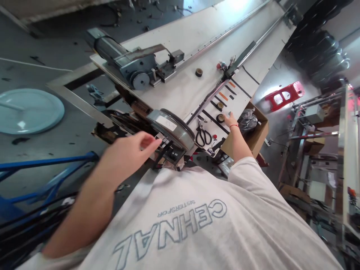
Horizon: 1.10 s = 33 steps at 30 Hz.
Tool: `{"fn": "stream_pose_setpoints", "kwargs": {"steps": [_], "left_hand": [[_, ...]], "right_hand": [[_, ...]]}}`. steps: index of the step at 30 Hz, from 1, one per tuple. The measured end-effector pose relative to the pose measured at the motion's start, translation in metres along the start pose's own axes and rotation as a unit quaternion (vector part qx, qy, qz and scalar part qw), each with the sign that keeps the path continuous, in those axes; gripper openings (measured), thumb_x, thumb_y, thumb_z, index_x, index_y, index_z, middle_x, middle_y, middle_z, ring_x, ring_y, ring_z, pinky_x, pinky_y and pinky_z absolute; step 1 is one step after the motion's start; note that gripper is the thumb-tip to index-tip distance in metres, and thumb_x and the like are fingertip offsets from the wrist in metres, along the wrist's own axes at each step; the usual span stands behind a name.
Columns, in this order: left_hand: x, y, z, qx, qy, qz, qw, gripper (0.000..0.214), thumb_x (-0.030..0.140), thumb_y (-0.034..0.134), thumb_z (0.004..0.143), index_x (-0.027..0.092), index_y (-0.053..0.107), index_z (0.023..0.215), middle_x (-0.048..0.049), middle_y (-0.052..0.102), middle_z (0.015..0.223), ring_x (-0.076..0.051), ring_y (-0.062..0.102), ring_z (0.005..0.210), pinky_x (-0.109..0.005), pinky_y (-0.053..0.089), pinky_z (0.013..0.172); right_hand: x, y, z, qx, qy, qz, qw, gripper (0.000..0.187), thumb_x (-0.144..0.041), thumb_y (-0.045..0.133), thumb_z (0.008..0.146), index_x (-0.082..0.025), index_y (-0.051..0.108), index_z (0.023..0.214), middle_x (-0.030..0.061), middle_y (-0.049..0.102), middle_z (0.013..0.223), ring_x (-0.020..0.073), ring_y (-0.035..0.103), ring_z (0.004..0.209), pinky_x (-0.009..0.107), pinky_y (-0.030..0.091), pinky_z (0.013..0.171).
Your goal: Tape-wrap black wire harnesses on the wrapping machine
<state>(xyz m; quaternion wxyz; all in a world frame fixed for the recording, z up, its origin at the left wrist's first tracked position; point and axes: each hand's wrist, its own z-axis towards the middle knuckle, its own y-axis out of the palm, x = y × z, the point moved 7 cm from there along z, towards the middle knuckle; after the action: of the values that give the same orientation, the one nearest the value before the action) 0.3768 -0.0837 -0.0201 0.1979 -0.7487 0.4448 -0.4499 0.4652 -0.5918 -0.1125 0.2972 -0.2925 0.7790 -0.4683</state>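
Observation:
My left hand (135, 152) is in front of the round grey motor-like unit (171, 125) at the near end of the white table. Its fingers curl toward the thumb, and whatever may be between them is hidden. My right hand (231, 121) reaches over the table's right edge with its fingers apart, the fingertips beside a dark tape roll (220, 118); whether they touch it is unclear. A second tape roll (220, 105) sits just beyond. Nearer to me lie black-handled scissors (203, 137) and a red button-like part (215, 137).
Black and orange strips (223, 96) lie across the white table (177, 95), with another tape roll (199, 72) farther in. A metal rail (247, 52) runs lengthwise. A motor assembly (126, 60) stands at left. An open cardboard box (260, 135) holding plastic-wrapped items adjoins the right edge.

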Motion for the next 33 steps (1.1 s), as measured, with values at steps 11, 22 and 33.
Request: {"fn": "stream_pose_setpoints", "kwargs": {"steps": [11, 22, 33], "left_hand": [[-0.020, 0.101, -0.012, -0.205, 0.077, -0.302, 0.928, 0.051, 0.070, 0.054, 0.076, 0.021, 0.051, 0.065, 0.0011, 0.051, 0.052, -0.015, 0.047, 0.053, -0.027, 0.042, 0.058], [-0.054, 0.090, -0.009, -0.149, 0.050, -0.154, 0.976, 0.059, 0.078, 0.040, 0.075, 0.021, 0.051, 0.065, -0.0014, 0.055, 0.056, -0.020, 0.052, 0.059, -0.030, 0.042, 0.059], [-0.035, 0.088, 0.037, -0.020, 0.066, -0.281, 0.957, 0.053, 0.069, 0.040, 0.082, 0.018, 0.057, 0.080, 0.0008, 0.048, 0.059, -0.016, 0.046, 0.058, -0.027, 0.038, 0.058]], "right_hand": [[0.002, 0.000, 0.004, -0.006, -0.003, 0.016, 1.000, 0.076, -0.053, 0.046, 0.094, -0.011, 0.028, 0.155, 0.0200, 0.044, 0.151, 0.0324, 0.043, 0.138, 0.046, 0.032, 0.114], [0.005, 0.002, 0.002, -0.014, 0.011, 0.017, 1.000, 0.077, -0.052, 0.048, 0.094, -0.014, 0.026, 0.157, 0.0172, 0.041, 0.154, 0.0330, 0.043, 0.139, 0.044, 0.032, 0.113], [-0.099, -0.036, -0.147, 0.142, -0.319, 0.210, 0.913, 0.040, -0.037, 0.044, 0.098, -0.017, 0.048, 0.132, 0.0064, 0.070, 0.091, 0.0170, 0.064, 0.075, 0.032, 0.052, 0.077]]}}
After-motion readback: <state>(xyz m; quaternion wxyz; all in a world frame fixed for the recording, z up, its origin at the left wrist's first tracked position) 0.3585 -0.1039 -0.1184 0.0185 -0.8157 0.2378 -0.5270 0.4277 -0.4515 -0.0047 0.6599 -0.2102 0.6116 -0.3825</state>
